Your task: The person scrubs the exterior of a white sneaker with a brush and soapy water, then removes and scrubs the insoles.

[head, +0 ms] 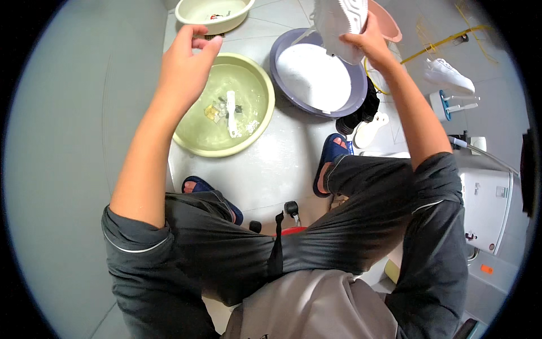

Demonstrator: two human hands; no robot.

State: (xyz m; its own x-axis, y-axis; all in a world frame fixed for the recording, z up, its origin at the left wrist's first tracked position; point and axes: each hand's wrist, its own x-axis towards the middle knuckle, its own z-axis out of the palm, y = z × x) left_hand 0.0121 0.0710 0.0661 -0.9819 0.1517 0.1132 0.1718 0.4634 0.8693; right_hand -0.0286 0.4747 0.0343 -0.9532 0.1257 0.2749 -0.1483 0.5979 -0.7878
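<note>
My right hand [370, 42] grips a white sneaker [338, 29] by its sole edge, with the ridged outsole turned towards the right. The shoe is raised over the far right side of a purple basin [277, 80], and a lace hangs from it. White suds [313, 76] cover the water in that basin. My left hand [190, 59] is in the air above a pale green basin [266, 123], fingers bent and apart from the thumb, with nothing seen in it. Inside the green basin, a white brush [230, 112] lies in cloudy water.
A cream basin [211, 29] stands at the far left, a pink basin [387, 23] at the far right. Beside the purple basin are a black item [368, 104] and a white insole [371, 129]. Another white sneaker [449, 75] is at right. A grey wall [84, 106] bounds the left.
</note>
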